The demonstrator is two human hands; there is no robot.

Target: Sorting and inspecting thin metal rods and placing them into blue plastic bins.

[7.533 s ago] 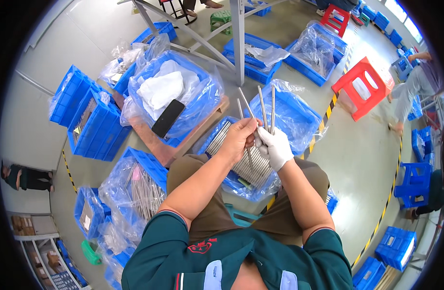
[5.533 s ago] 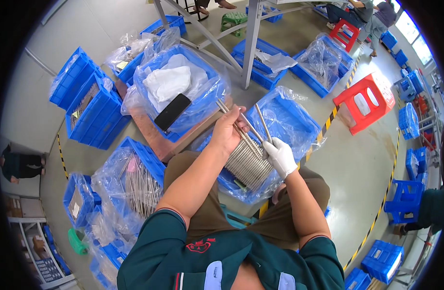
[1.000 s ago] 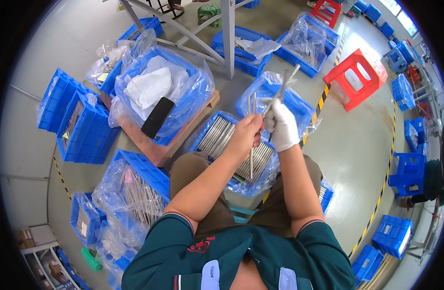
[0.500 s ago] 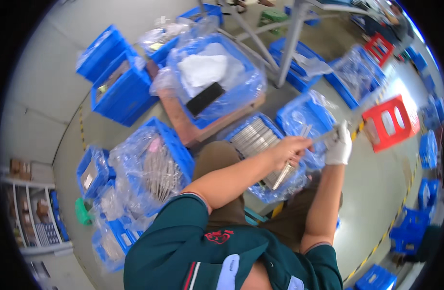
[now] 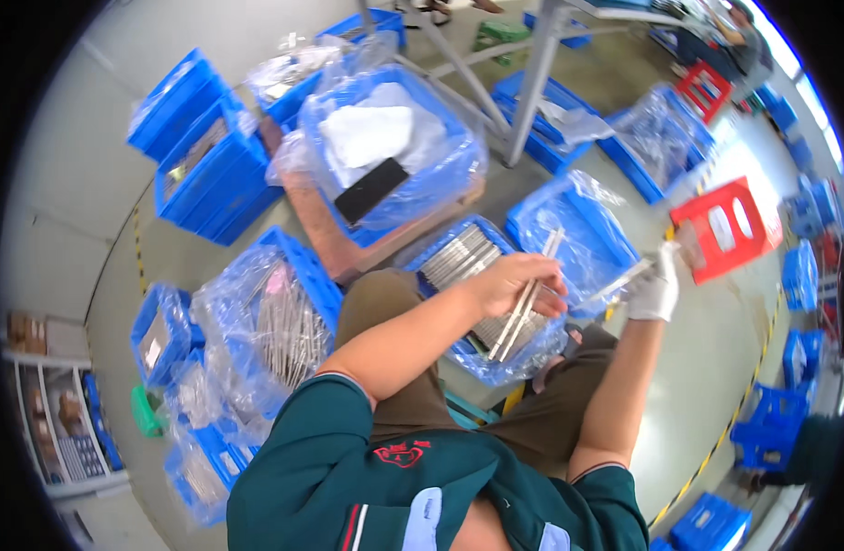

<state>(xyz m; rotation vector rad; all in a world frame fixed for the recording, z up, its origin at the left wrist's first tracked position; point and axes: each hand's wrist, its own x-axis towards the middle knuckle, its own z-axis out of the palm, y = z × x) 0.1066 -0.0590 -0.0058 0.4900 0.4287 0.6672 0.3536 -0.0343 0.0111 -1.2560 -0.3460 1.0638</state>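
Observation:
My bare left hand (image 5: 517, 284) is closed around a couple of slim silvery metal strips (image 5: 509, 338), which slant through its grip over a blue bin (image 5: 489, 378) lined with clear plastic. More metal strips (image 5: 461, 259) lie packed in rows inside that bin. Off to the right, my right hand (image 5: 656, 292) wears a white glove and grips one end of a single flat metal strip (image 5: 617, 284). That strip points left and down, apart from the ones in my left hand. Beyond it stands a plastic-lined blue bin (image 5: 569, 230).
A black flat object (image 5: 371, 191) lies on a plastic-lined blue crate (image 5: 440, 207) with white sheets. To the left, another blue bin (image 5: 316, 275) holds long metal rods (image 5: 289, 335). A red plastic stool (image 5: 730, 230) is at right. A person (image 5: 730, 46) sits far right.
My right hand has drawn away from my left, taking one strip with it. My left hand has shifted left, and its strips now hang above the bin of packed strips.

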